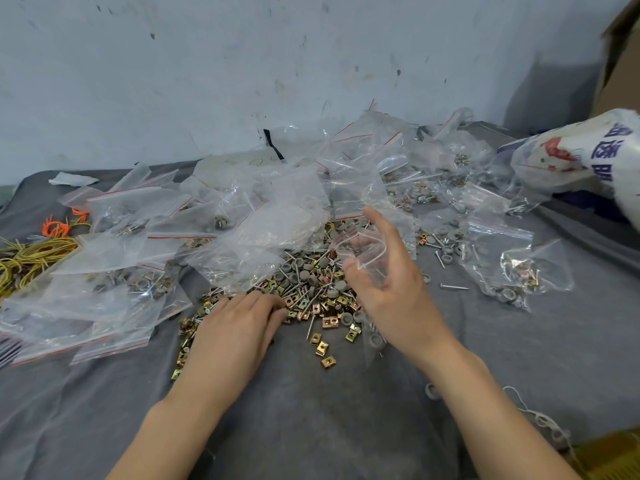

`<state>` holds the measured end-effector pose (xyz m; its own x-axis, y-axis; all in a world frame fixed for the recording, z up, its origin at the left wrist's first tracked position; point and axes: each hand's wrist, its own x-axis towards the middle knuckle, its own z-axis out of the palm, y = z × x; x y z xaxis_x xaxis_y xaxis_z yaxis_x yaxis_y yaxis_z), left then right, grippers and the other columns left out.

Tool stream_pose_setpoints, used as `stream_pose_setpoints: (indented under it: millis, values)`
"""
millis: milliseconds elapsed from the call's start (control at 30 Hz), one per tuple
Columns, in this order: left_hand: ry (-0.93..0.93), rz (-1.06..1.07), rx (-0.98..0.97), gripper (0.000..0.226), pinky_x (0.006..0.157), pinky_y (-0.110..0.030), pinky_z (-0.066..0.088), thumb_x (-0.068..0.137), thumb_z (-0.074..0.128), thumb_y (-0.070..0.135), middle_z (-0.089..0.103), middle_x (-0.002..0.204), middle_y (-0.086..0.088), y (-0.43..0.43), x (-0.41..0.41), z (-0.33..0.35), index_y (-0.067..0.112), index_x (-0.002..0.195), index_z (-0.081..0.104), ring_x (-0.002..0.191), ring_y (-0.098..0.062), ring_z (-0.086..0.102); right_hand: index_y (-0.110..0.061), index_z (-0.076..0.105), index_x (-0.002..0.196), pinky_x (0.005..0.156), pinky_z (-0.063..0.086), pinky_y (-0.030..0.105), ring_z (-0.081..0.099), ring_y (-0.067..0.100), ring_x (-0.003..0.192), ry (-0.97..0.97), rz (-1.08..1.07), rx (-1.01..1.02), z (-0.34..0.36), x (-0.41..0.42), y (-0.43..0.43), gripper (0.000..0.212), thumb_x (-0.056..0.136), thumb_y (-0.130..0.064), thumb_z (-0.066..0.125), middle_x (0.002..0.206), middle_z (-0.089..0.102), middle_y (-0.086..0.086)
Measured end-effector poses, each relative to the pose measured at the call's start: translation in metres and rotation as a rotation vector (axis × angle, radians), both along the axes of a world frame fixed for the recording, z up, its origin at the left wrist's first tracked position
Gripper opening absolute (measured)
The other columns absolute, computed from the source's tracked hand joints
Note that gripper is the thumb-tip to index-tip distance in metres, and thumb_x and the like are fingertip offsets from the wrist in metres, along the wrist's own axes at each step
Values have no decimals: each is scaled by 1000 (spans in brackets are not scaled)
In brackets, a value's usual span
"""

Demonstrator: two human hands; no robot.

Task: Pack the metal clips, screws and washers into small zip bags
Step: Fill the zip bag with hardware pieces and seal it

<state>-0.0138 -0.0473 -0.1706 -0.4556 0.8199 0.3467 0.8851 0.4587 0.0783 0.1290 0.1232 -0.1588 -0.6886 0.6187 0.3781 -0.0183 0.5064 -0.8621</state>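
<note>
Head view: the packing looks partly done, by my reading. Filled zip bags (509, 268) lie at three o'clock of the loose pile (311, 285), and more bags (114, 289), some with parts inside, are heaped at nine o'clock. A good deal of loose clips, screws and grey washers is left in the pile at the centre, with strays (322, 348) at six o'clock of it, so much is still to pack.

The left hand (239, 327) rests palm down on the near edge of the pile, fingers together on the clips; whether it pinches any I cannot tell. The right hand (388, 289) is raised just beside the pile at three o'clock, fingers clamped on a small clear bag (363, 251) whose mouth looks open.

All this lies on a grey cloth (311, 410) covering the desk. Behind stands a scuffed pale wall (242, 64). Yellow and orange bands (38, 251) lie at nine o'clock, a printed sack (588, 157) at two o'clock.
</note>
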Motion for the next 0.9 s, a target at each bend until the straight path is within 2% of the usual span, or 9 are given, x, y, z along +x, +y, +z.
stream_pose_setpoints:
  millis: [167,300,500,633,733,900]
  values:
    - [-145,-66,53,20,86,-32,43,93,60,42,70,95,11,-2,11,1,26,100,71,93,-15,63,-56,23,149,117,36,48,39,6,142,-4,-1,7,0,0,1,68,90,-51,57,151,43,-16]
    - [-193,-114,68,14,91,-29,38,94,63,34,67,98,17,-3,13,-1,28,104,69,98,-11,60,-56,23,149,119,34,45,36,3,143,-9,-4,22,0,-1,1,68,92,-49,57,151,43,-16]
    - [-278,-128,90,18,91,-28,39,97,59,24,55,99,32,-8,9,-2,31,111,68,100,-5,57,-53,23,150,118,35,45,37,3,143,-15,-10,37,0,-2,0,68,93,-46,58,151,44,-15]
    - [-282,-107,113,14,91,-28,42,95,63,27,63,100,25,-11,6,0,31,106,69,101,-4,57,-53,23,151,117,37,48,38,6,142,-16,-5,33,0,-3,-1,68,93,-46,58,152,42,-14]
    - [-261,-88,134,13,88,-34,47,93,65,28,66,100,18,-13,5,1,28,105,70,100,-9,59,-54,22,150,116,38,50,39,9,142,-21,1,27,0,-3,-1,68,93,-47,58,153,41,-15]
    - [-215,-51,132,18,85,-37,49,96,59,32,58,96,12,-14,4,1,25,106,71,95,-15,58,-53,22,151,116,38,51,41,12,142,-18,2,32,0,-4,0,68,94,-46,59,153,42,-13]
